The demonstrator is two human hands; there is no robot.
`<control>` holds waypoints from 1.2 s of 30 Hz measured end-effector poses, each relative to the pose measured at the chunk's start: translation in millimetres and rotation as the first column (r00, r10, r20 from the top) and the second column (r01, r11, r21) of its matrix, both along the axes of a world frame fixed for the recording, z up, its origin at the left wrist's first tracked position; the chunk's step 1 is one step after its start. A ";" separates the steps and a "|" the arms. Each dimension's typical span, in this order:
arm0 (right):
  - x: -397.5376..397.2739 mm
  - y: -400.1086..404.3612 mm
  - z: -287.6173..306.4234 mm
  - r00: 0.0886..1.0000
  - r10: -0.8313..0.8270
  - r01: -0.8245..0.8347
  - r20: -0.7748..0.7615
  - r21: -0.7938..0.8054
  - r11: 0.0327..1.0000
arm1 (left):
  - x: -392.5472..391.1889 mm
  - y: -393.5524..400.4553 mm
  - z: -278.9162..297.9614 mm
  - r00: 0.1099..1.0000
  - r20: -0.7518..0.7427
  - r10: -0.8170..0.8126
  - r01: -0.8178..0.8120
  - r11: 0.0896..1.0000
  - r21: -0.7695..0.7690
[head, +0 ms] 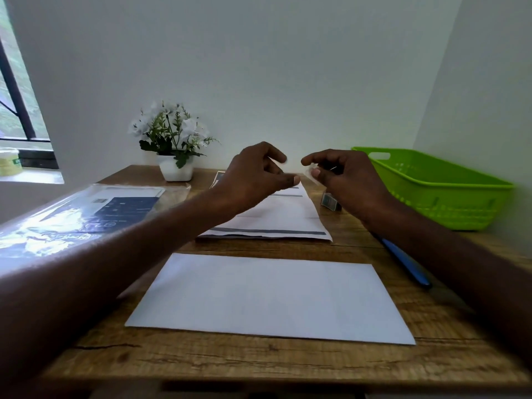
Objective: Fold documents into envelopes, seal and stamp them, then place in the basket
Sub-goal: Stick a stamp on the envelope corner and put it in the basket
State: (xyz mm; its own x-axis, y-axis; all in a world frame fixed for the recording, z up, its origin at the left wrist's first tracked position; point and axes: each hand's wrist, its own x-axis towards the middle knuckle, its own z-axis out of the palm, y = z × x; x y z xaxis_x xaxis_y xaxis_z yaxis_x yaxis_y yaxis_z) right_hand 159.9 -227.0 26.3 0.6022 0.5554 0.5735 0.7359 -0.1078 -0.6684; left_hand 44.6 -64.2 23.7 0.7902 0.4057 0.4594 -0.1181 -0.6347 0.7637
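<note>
Right hand (pixel 345 180) pinches a small pale scrap (pixel 310 173), seemingly a stamp, left hand (pixel 256 174) loosely curled nearby; next, press it onto the envelope (pixel 270 298).

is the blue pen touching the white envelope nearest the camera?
Apart. The head view shows bare wooden table between the blue pen and the right edge of the plain white envelope.

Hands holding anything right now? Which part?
Right hand pinches a small pale scrap, possibly a stamp, at its edge between thumb and fingers. Left hand holds nothing visible.
</note>
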 end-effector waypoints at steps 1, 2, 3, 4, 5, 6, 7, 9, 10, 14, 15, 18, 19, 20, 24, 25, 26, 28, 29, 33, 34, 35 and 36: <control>0.7 -1.6 0.8 1.000 -0.008 0.008 -0.021 -0.001 1.000 | -0.7 1.2 0.3 1.000 -0.013 -0.012 0.012 0.997 0.075; 1.2 -3.7 2.1 0.999 -0.010 0.010 -0.045 0.000 1.000 | -2.4 1.0 1.4 0.999 -0.037 -0.039 0.044 0.990 0.137; 1.3 -6.4 4.3 0.998 -0.011 0.011 -0.065 0.003 1.000 | -4.3 -0.8 3.1 0.995 -0.075 -0.073 0.086 0.979 0.184; 1.8 -8.7 6.3 0.996 -0.012 0.013 -0.086 0.008 1.000 | -6.5 -3.6 5.3 0.987 -0.122 -0.109 0.134 0.966 0.221; 1.5 -11.6 8.4 0.994 -0.017 0.018 -0.107 0.016 1.000 | -8.7 -7.8 7.0 0.975 -0.169 -0.144 0.184 0.950 0.254; 0.8 -14.5 10.4 0.991 -0.028 0.031 -0.130 0.022 0.999 | -10.5 -11.7 8.5 0.962 -0.209 -0.175 0.230 0.932 0.281; -0.6 -17.9 12.0 0.988 -0.045 0.050 -0.149 0.024 0.998 | -11.8 -15.2 9.2 0.950 -0.240 -0.202 0.270 0.915 0.298; -4.7 -23.8 15.0 0.983 -0.074 0.079 -0.168 0.018 0.997 | -13.8 -21.8 8.8 0.927 -0.273 -0.255 0.335 0.892 0.303; -7.5 -27.5 16.8 0.981 -0.083 0.086 -0.176 0.012 0.996 | -15.2 -25.4 8.6 0.917 -0.282 -0.282 0.362 0.884 0.295; -20.1 -48.5 27.5 0.981 -0.071 0.056 -0.183 -0.087 0.995 | -20.4 -37.5 8.9 0.871 -0.313 -0.378 0.467 0.836 0.288; -23.7 -56.1 29.8 0.981 -0.069 0.047 -0.180 -0.126 0.991 | -21.2 -40.6 8.0 0.855 -0.333 -0.397 0.495 0.816 0.299; -35.4 -77.8 35.2 0.977 -0.075 0.023 -0.198 -0.252 0.967 | -23.2 -47.2 4.2 0.796 -0.406 -0.449 0.586 0.740 0.330; -39.6 -83.6 36.6 0.975 -0.078 0.013 -0.207 -0.298 0.954 | -23.8 -48.5 3.1 0.779 -0.431 -0.455 0.607 0.719 0.339; -43.4 -89.5 36.7 0.971 -0.082 0.001 -0.225 -0.340 0.940 | -24.0 -49.9 1.5 0.766 -0.449 -0.461 0.625 0.699 0.348; -56.9 -105.4 33.4 0.944 -0.096 -0.064 -0.315 -0.462 0.885 | -24.0 -51.3 -0.8 0.742 -0.473 -0.475 0.654 0.666 0.358; -59.6 -108.1 31.9 0.940 -0.097 -0.077 -0.328 -0.479 0.875 | -24.0 -51.3 -1.3 0.743 -0.471 -0.475 0.653 0.670 0.354; -61.5 -110.0 30.4 0.936 -0.098 -0.085 -0.339 -0.487 0.869 | -23.8 -51.1 -1.8 0.745 -0.467 -0.477 0.651 0.674 0.350; -63.9 -112.2 29.5 0.928 -0.104 -0.091 -0.357 -0.490 0.867 | -24.1 -50.9 -2.5 0.746 -0.461 -0.481 0.650 0.678 0.344; -64.7 -112.6 29.6 0.923 -0.106 -0.098 -0.369 -0.493 0.865 | -24.2 -51.0 -2.8 0.745 -0.458 -0.485 0.651 0.679 0.339; -66.5 -110.5 29.9 0.908 -0.130 -0.113 -0.399 -0.530 0.840 | -22.2 -51.0 -3.9 0.740 -0.462 -0.488 0.654 0.681 0.328; -67.1 -109.4 29.6 0.906 -0.132 -0.121 -0.401 -0.547 0.828 | -22.0 -50.7 -4.0 0.740 -0.463 -0.487 0.654 0.682 0.327; -67.7 -108.5 29.4 0.907 -0.133 -0.129 -0.400 -0.564 0.815 | -21.6 -50.3 -4.5 0.741 -0.464 -0.486 0.653 0.684 0.326; -67.9 -108.0 29.6 0.909 -0.135 -0.133 -0.395 -0.580 0.804 | -21.5 -50.1 -4.7 0.740 -0.464 -0.487 0.653 0.686 0.323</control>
